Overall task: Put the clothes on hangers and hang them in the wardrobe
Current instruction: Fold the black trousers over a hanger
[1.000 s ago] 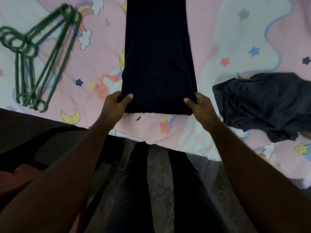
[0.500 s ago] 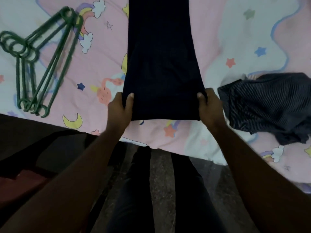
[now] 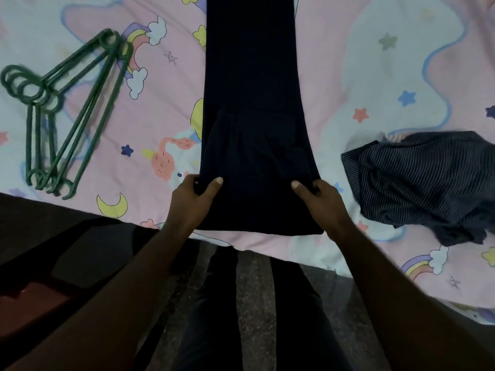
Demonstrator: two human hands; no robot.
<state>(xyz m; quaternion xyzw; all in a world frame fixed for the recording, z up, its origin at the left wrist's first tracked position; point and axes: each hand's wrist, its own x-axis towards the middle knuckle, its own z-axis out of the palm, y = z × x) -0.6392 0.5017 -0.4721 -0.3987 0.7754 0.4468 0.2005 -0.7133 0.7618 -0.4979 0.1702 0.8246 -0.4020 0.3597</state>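
A long dark navy garment (image 3: 254, 108) lies flat down the middle of the bed, its near end close to the bed's edge. My left hand (image 3: 191, 202) pinches its near left side, thumb on top of the cloth. On the near right side, my right hand (image 3: 320, 203) pinches the fabric the same way. Several green plastic hangers (image 3: 67, 113) lie stacked on the sheet at the left, apart from both hands. A crumpled dark striped garment (image 3: 426, 183) sits on the bed to the right of my right hand.
The bed has a pink and white sheet (image 3: 375, 76) printed with stars, moons and rainbows. Its near edge (image 3: 267, 247) runs just below my hands. My legs in dark trousers (image 3: 241, 317) stand on a dark floor in front of it.
Both hands have moved up the garment's sides from its near corners, and their thumbs now lie on top of the cloth. The near end of the garment lies closer to the bed's edge.
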